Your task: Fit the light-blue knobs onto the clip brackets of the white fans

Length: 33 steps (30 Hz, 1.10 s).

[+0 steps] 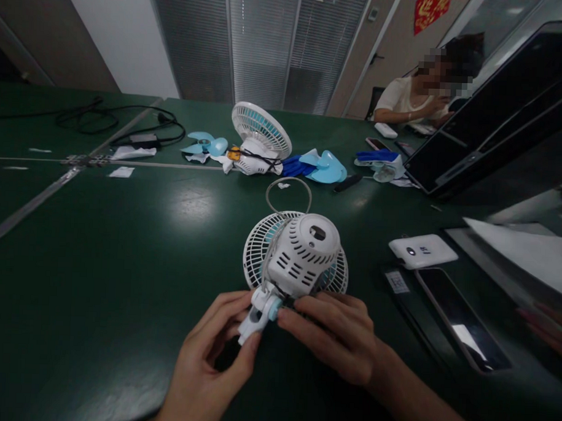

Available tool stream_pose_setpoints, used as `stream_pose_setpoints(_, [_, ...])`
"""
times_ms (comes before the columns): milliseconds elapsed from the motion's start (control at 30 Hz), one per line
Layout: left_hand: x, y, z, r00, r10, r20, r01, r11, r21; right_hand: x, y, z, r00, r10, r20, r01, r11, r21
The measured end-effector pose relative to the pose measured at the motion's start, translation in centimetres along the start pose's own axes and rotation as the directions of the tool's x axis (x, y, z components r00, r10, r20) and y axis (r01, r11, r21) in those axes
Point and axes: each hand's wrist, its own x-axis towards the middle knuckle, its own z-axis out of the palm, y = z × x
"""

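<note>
A small white clip fan point(302, 254) lies face down on the green table, its motor housing uppermost and its round grille beneath. Toward me juts the white clip bracket point(254, 323), joined to the housing by a hinge. My left hand point(216, 349) pinches this bracket between thumb and fingers. On the bracket's right side sits a light-blue knob point(274, 308), and the fingertips of my right hand point(334, 335) close on it. A thin grey cable point(289, 180) loops behind the fan. Part of the grille is hidden under the housing.
Farther back stands a second fan point(260, 136) beside light-blue fan blades point(326, 167). To the right are a white power bank point(422, 251), a phone point(461, 318) and papers point(528, 250). A large black monitor point(501, 114) leans at right; a person point(418, 98) sits beyond it.
</note>
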Motion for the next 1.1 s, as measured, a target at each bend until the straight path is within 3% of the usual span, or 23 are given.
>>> stream_pose_setpoints(300, [0.1,0.2,0.1,1.0,0.002,-0.018,-0.001,1.0,0.011,-0.7,0.4,0.3,0.999,-0.008,0.05,0.011,0.999,-0.054])
stream_pose_setpoints(500, [0.8,0.2,-0.3,0.999,0.05,0.017,-0.052,0.995,0.088,0.0,-0.4,1.3,0.994,0.104,-0.027,-0.104,0.995,0.013])
stream_pose_setpoints(600, [1.9,0.8,-1.2,0.977,0.127,0.174,-0.169,0.953,0.252,0.3,-1.1,1.3,0.998,0.065,0.024,-0.065,0.997,0.031])
stream_pose_setpoints(667, [3.0,1.4,-1.7,0.937,0.132,0.324,-0.26,0.882,0.393,0.1,-1.5,1.3,0.998,0.017,0.06,-0.02,0.999,0.044])
stream_pose_setpoints(767, [4.8,1.8,-2.5,0.915,0.094,0.391,-0.301,0.806,0.509,-0.3,-1.7,1.2,0.996,-0.015,0.087,0.009,0.998,0.068])
stream_pose_setpoints(867, [6.8,1.4,-3.9,0.927,0.158,0.341,-0.329,0.778,0.535,-0.6,-1.5,1.1,0.997,0.014,0.073,-0.019,0.997,0.073])
stream_pose_setpoints(933, [8.2,1.1,-5.6,0.942,0.222,0.251,-0.329,0.756,0.565,-0.7,-1.2,0.9,0.996,0.068,0.059,-0.072,0.995,0.07])
stream_pose_setpoints(1000, [9.5,1.2,-8.0,0.966,0.21,0.153,-0.259,0.723,0.64,-0.8,-0.9,0.8,0.991,0.12,0.05,-0.124,0.99,0.072])
stream_pose_setpoints(1100, [10.8,2.1,-12.2,0.994,0.11,-0.025,-0.053,0.65,0.758,-1.1,-0.7,0.7,0.985,0.166,0.04,-0.169,0.982,0.083])
